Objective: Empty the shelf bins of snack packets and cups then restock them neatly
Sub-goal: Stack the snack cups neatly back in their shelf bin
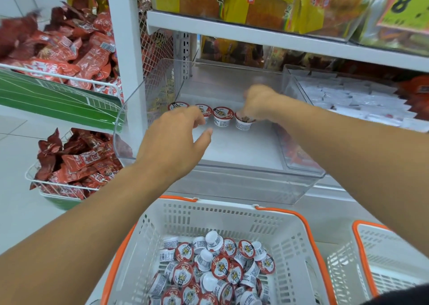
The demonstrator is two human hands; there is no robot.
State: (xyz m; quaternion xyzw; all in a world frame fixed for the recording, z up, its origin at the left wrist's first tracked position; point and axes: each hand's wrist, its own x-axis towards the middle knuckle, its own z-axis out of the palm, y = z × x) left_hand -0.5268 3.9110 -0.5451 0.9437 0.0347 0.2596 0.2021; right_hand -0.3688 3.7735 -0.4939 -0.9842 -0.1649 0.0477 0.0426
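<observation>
White metal shelf [255, 37] with a perforated back panel, carrying yellow and orange packets on the upper tier beside a green price card printed with a large "8". Below it, a clear, smooth plastic shelf bin [243, 184] with rounded corners; four small cups [222, 116] stand in a row across its floor, upright, red-and-white foil lids uppermost, lettering too small to read. To the right, a neighbouring clear bin [348, 95] of white sachets. To the left, white wire baskets hold crinkled red snack packets [76, 49]. In the foreground, a white slotted plastic shopping basket [232, 214] with orange handles holds a loose heap of identical cups [216, 267], white-walled and code-printed, lying at all angles; a second such basket [380, 253] is at the right edge. Left hand [176, 137]: fingers relaxed and spread, tips at the second cup, gripping nothing. Right hand [260, 102]: blurred, fingers curled down onto the rightmost cup [243, 122].
</observation>
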